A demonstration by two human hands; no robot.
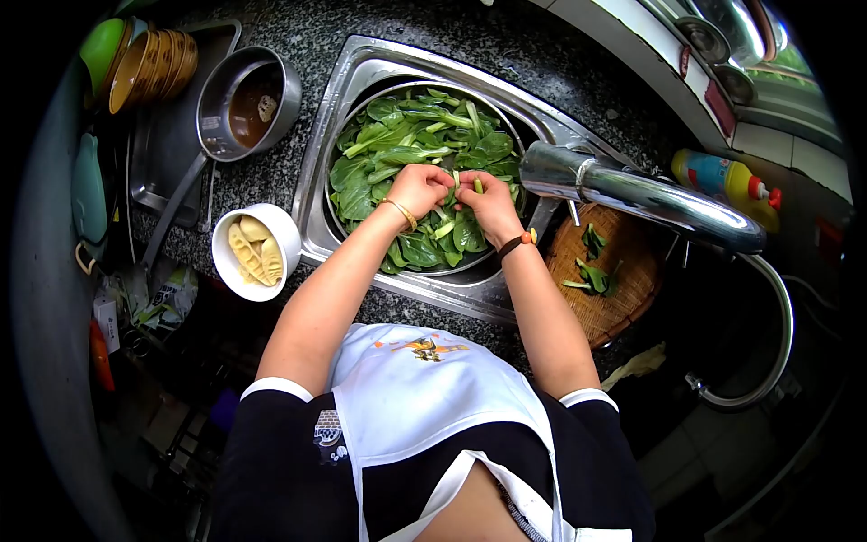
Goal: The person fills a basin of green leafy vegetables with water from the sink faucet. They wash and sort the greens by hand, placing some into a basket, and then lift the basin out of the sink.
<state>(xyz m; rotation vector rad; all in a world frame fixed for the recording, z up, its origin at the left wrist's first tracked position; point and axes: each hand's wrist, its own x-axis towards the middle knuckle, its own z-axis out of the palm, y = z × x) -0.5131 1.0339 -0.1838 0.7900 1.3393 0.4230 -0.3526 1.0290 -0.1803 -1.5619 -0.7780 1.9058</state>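
Note:
Leafy greens (379,172) with pale stalks fill a large round metal basin (339,217) set in the steel sink (318,208). Over the middle of the heap, my left hand (421,190) has thumb and fingers pinched together at a piece of the greens. Close beside it, my right hand (490,208) is closed on a short green stalk (478,185) that sticks up between its fingers. The fingertips of both hands nearly meet around a pale bit of stalk. Which end each hand grips is partly hidden by the fingers.
A chrome faucet (650,194) reaches over the sink from the right. A woven basket (623,298) with leaf scraps sits beside it. On the left are a white bowl (287,237) of dumplings, a saucepan (208,108) with brown liquid, and stacked bowls (153,68).

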